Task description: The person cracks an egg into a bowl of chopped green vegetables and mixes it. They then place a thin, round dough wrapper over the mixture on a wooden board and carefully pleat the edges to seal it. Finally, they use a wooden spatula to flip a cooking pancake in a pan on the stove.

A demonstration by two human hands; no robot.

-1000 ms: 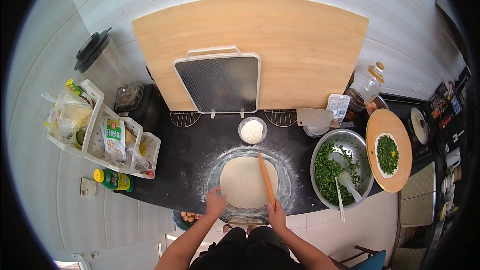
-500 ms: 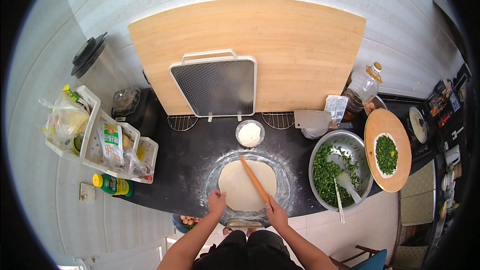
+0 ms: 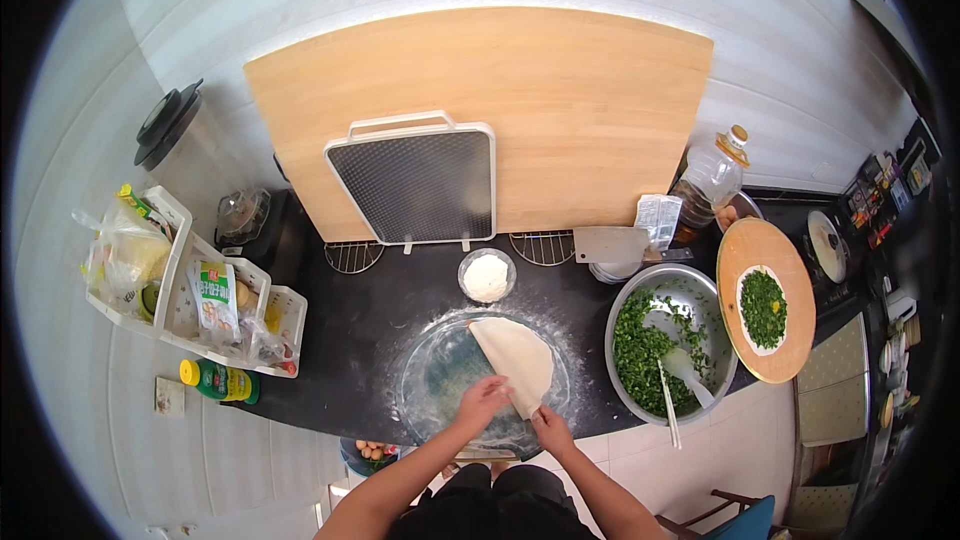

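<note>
A thin sheet of dough [image 3: 525, 362] lies folded over the rolling pin, making a half-round on the right part of a floured round glass board [image 3: 425, 380]. Only the orange far tip of the rolling pin [image 3: 472, 323] shows; dough covers the rest. My right hand [image 3: 552, 431] is closed round the pin's near end, by the dough's lower corner. At the folded edge, my left hand [image 3: 484, 402] reaches in with its fingers stretched out and slightly apart, touching or just beside the dough. Beyond the board stands a small glass bowl of white flour [image 3: 487, 277].
To the right, a steel bowl [image 3: 613, 380] holds chopped greens, a white spatula and chopsticks. Past it, a round wooden board [image 3: 733, 285] bears dough topped with greens. A cleaver [image 3: 608, 242] lies behind the bowl. White baskets [image 3: 285, 305] and a green bottle [image 3: 222, 381] stand left.
The left part of the dough sheet has been folded rightward over the rolling pin, baring the glass board. My left hand has moved right from the dough's left edge. The view has shifted slightly.
</note>
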